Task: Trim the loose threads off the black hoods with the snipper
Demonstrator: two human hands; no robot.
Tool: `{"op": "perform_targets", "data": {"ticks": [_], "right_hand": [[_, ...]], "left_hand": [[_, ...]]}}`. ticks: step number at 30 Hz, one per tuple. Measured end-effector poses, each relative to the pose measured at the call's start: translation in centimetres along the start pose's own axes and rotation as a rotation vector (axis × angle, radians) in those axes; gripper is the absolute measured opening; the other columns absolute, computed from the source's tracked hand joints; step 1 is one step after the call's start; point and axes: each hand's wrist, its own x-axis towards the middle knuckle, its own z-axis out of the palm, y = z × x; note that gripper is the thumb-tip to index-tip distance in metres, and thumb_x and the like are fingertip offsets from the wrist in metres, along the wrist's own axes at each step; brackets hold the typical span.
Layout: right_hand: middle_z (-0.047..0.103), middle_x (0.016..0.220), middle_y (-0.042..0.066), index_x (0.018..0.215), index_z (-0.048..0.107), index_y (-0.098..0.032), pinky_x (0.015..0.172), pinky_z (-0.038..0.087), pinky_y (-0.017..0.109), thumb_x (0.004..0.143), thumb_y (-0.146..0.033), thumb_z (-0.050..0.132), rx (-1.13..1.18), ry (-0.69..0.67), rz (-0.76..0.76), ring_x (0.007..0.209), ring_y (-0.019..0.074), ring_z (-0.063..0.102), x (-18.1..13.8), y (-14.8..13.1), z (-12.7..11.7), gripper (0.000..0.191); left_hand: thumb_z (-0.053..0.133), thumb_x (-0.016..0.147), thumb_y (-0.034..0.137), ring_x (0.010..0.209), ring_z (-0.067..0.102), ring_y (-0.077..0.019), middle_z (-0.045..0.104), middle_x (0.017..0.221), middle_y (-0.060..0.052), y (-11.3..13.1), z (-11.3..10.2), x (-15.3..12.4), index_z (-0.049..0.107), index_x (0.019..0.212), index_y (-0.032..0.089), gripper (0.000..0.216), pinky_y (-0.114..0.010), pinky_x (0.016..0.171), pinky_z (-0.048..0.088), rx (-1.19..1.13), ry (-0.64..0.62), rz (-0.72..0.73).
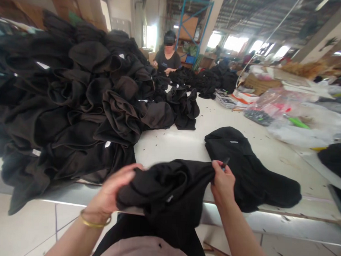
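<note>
A black garment (165,187) hangs bunched between two bare hands above a white work table (170,146) — the left hand (108,191) curled shut around its gathered folds, the right hand (223,184) pinching its edge, thumb pressed to fingers beside a small dark tool (225,162), apparently to keep the cloth taut. Beyond the right hand lies a flattened black garment (250,168); past the left, a heap of black garments (67,102) — a seated co-worker (167,57) beyond it.

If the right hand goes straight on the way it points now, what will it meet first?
The right hand probably meets the flat black garment on the table first; depth is unclear.
</note>
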Motion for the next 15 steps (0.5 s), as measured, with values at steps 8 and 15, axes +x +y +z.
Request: {"op": "perform_targets", "data": {"ticks": [8, 15], "right_hand": [[0.05, 0.043, -0.005, 0.086, 0.059, -0.015, 0.028, 0.024, 0.018, 0.053, -0.03, 0.066, -0.052, -0.208, 0.197, 0.034, 0.0102, 0.043, -0.7, 0.4, -3.1, 0.037], [0.06, 0.069, 0.0, 0.084, 0.057, -0.018, 0.061, 0.043, 0.027, 0.063, -0.027, 0.058, -0.774, -0.411, -0.312, 0.061, 0.0149, 0.054, -1.9, -1.2, -3.3, 0.022]], "left_hand": [[0.054, 0.078, 0.035, 0.115, 0.047, -0.0237, 0.052, 0.123, -0.008, -2.9, -0.2, -1.4, 0.049, 0.12, 0.024, 0.044, -0.042, 0.098, 0.038, 0.954, -0.058, 0.584], [0.052, 0.075, 0.017, 0.132, 0.023, -0.0241, 0.021, 0.145, 0.001, -8.9, 3.0, -6.5, 0.026, 0.134, 0.042, 0.069, -0.048, 0.108, 0.023, 1.309, -0.911, 0.549]]}}
